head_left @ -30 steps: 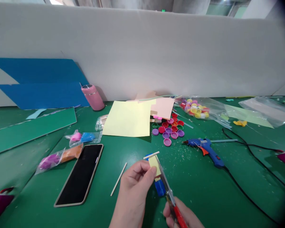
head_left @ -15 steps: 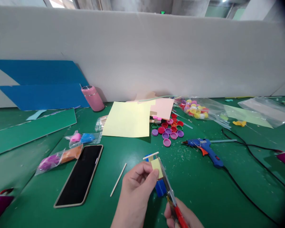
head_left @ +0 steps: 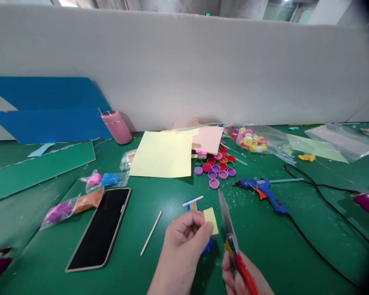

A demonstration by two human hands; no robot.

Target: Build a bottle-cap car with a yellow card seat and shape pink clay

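Note:
Between thumb and fingers, my left hand (head_left: 184,241) pinches a small piece of yellow paper (head_left: 210,220). To its right, my right hand (head_left: 244,272) is closed round the red handle of a pair of scissors (head_left: 230,223). The blades point away from me and stand apart from the paper. Below my left hand lies a blue piece (head_left: 208,246), mostly hidden by the fingers. Just beyond the fingers, a white stick (head_left: 193,201) rests across a blue and yellow part. Another white stick (head_left: 151,233) lies on the table left of my left hand.
Left is a phone (head_left: 100,229) beside bagged clay (head_left: 69,208). Behind lie a yellow sheet (head_left: 161,155) and several coloured bottle caps (head_left: 214,183). A blue glue gun (head_left: 269,196) and its cable occupy the right. A pink flask (head_left: 117,128) stands by the white partition (head_left: 184,73).
The scissors have moved right, away from the yellow paper, which they were up against before. My left hand has shifted slightly right with the paper, and the view has turned a little.

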